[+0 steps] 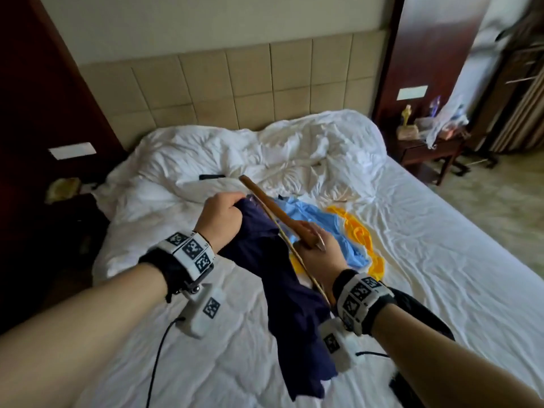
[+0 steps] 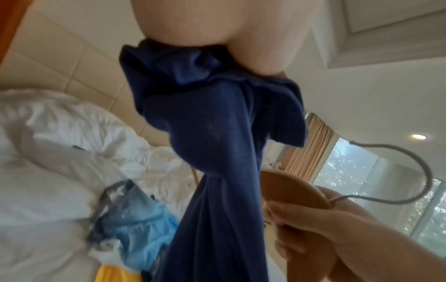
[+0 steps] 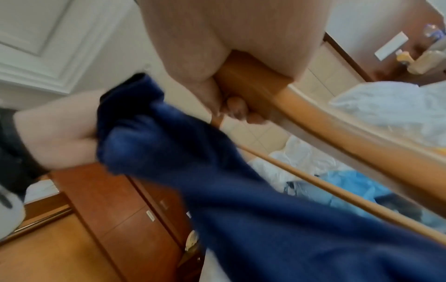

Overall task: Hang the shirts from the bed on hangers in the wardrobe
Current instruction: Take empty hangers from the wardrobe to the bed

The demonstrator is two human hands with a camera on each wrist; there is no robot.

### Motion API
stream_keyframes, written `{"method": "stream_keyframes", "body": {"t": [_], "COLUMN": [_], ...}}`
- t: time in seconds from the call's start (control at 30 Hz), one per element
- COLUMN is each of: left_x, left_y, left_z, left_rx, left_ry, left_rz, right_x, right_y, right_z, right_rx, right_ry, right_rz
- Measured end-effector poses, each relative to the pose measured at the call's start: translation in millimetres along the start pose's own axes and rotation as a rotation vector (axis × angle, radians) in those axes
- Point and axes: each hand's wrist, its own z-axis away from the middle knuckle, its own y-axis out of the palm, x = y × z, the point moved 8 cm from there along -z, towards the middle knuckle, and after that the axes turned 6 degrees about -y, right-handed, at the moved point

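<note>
Forearms: both bare, each with a marker-printed white wristband, reaching out over the white-sheeted bed [image 1: 441, 231].
Navy shirt: the dark navy cotton shirt [image 1: 294, 290] hangs clear of the sheet, bunched at its top, its length falling toward the viewer.
Left hand: the left hand [image 1: 223, 213] has its fingers curled tight round the bunched top of the cloth.
Right hand: the right hand [image 1: 319, 254] grips the curved light-brown wooden hanger [image 1: 273, 209] at its middle, by the grey metal hook [image 2: 410, 171].
Key relation: the hanger's long axis runs away from the viewer; its far arm lies just beside the left fist, apparently touching the gathered fabric. Whether it is inside the neck opening cannot be told.
Judgement: the left hand must spread the opening over that arm.
Remaining shirts: a crumpled light-blue shirt [image 1: 323, 222] and a yellow-orange shirt [image 1: 362, 237] lie on the sheet beyond.
Beyond: rumpled white duvet [image 1: 265, 154], tan padded headboard [image 1: 235, 83].
</note>
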Motion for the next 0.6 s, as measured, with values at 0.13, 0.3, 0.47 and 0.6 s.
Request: {"method": "stream_keyframes", "body": {"t": [0.13, 0.3, 0.47, 0.6], "left_x": [-25.8, -84.9, -98.0, -90.1], "left_y": [-63.3, -108.1, -173.4, -214.1], "left_z": [6.9, 21.5, 34.2, 47.6], "left_rx": [-0.018, -0.067, -0.113, 0.013], "left_ry": [-0.042, 0.076, 0.124, 0.211], "left_rz": [0.122, 0.227, 0.052, -0.316], "right_x": [75.7, 144.1, 185.5, 208.1], "right_y": [-16.1, 39.5, 51.3, 28.5], "right_z": [-10.7, -10.0, -20.1, -38.0], "right_rx": [0.080, 0.224, 0.192, 0.168], "right_ry": [-0.107, -0.247, -0.283, -0.254], "right_rz": [-0.006, 0.037, 0.025, 0.115]}}
